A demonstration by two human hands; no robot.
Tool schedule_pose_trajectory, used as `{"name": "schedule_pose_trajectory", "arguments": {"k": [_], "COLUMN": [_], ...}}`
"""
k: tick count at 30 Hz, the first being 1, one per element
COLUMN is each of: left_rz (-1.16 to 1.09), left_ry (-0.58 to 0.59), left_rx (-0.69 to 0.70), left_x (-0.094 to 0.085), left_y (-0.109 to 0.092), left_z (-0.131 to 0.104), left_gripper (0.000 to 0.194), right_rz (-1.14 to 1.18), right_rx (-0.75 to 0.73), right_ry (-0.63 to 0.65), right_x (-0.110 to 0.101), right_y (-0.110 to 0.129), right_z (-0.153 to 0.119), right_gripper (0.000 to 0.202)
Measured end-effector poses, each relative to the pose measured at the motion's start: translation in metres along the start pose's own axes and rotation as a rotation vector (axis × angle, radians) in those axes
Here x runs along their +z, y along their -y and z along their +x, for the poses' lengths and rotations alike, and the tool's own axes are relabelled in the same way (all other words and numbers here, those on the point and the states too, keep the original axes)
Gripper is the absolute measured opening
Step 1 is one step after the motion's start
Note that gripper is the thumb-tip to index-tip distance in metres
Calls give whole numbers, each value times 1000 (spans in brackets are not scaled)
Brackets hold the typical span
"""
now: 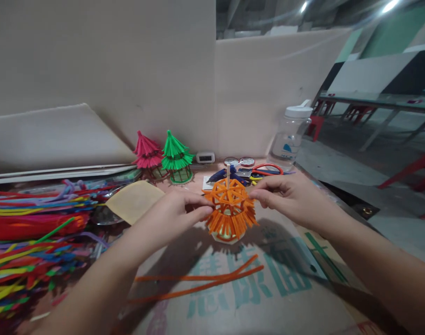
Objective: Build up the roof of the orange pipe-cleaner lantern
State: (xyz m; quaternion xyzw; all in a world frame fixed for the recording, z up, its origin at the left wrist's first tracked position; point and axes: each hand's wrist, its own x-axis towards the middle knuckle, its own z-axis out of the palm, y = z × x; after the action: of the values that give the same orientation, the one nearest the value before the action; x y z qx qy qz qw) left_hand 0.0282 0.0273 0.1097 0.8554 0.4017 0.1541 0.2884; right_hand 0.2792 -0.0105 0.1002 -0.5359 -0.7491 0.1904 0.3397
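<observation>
An orange model pavilion [231, 218] made of pipe cleaners stands upright on a pale base on the cardboard. Its lower tier has fringed eaves, the upper tier is an open frame, and a thin stick [228, 177] rises from the top. My left hand [186, 207] pinches its left edge with thumb and forefinger. On the opposite side, my right hand [280, 191] is closed in a pinch at the upper tier's edge. Two loose orange pipe cleaners [205, 282] lie in front of the model.
Bundles of coloured pipe cleaners [34, 256] cover the left side. Behind stand a pink model [148, 153], a green model [176, 158] and a small digital display [205, 157]. A blue glue gun [221, 174], red-handled scissors [268, 168] and a water bottle [287, 137] are at the back right.
</observation>
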Motion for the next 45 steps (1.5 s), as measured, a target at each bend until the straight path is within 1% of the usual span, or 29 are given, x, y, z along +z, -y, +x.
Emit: {"name": "schedule_pose_trajectory", "arguments": {"k": [1, 4, 8, 10, 13, 15, 16, 17, 19, 21, 22, 24, 26, 30, 34, 36, 39, 42, 45], "left_rz": [-16, -37, 18, 34, 51, 56, 59, 64, 73, 79, 77, 69, 67, 60, 68, 68, 60, 54, 37], "left_ry": [4, -18, -74, -89, -80, -72, -73, -77, -87, -97, -101, -112, -120, -133, -140, -146, -156, -158, -153], "left_rx": [3, 5, 12, 22, 27, 21, 21, 23, 30, 35, 34, 26, 18, 41, 34, 12, 14, 28, 2], "left_x": [3, 12, 22, 22, 19, 16, 15, 15, 15, 16, 16, 17, 17, 19, 20, 19, 14, 8, 3], "left_y": [-2, -6, -5, -4, -3, -4, -4, -4, -4, -4, -4, -4, -4, -6, -7, -7, -4, 1, 5], "left_z": [0, 2, 5, 6, 6, 6, 7, 7, 8, 8, 8, 7, 6, 3, 2, 3, 5, 7, 8], "left_gripper": [23, 21, 26, 26, 25, 24, 24, 24, 24, 23, 23, 23, 24, 24, 24, 25, 27, 29, 30], "right_rz": [0, 49, 68, 54, 74, 29, -37, -132, -360, -544, -603, -668, -695, -672, -539, -406, -160, 195, 576], "right_rx": [-3, 1, -7, -12, -32, -87, -147, -239, -492, -729, -805, -863, -846, -754, -637, -575, -498, -412, -248], "right_ry": [20, 79, 102, 86, 69, 48, 10, -47, -174, -245, -257, -267, -287, -318, -274, -223, -140, -49, 115], "right_x": [0, 8, 19, 21, 22, 22, 22, 23, 23, 25, 26, 29, 33, 42, 48, 46, 35, 21, 11], "right_y": [0, -5, -11, -11, -9, -8, -8, -8, -8, -8, -9, -9, -10, -14, -17, -15, -6, 5, 9], "right_z": [0, 0, 0, 0, -1, -3, -5, -7, -13, -18, -20, -22, -22, -21, -19, -16, -13, -12, -15], "right_gripper": [26, 16, 14, 13, 11, 10, 11, 14, 20, 16, 15, 18, 20, 20, 17, 17, 17, 15, 17]}}
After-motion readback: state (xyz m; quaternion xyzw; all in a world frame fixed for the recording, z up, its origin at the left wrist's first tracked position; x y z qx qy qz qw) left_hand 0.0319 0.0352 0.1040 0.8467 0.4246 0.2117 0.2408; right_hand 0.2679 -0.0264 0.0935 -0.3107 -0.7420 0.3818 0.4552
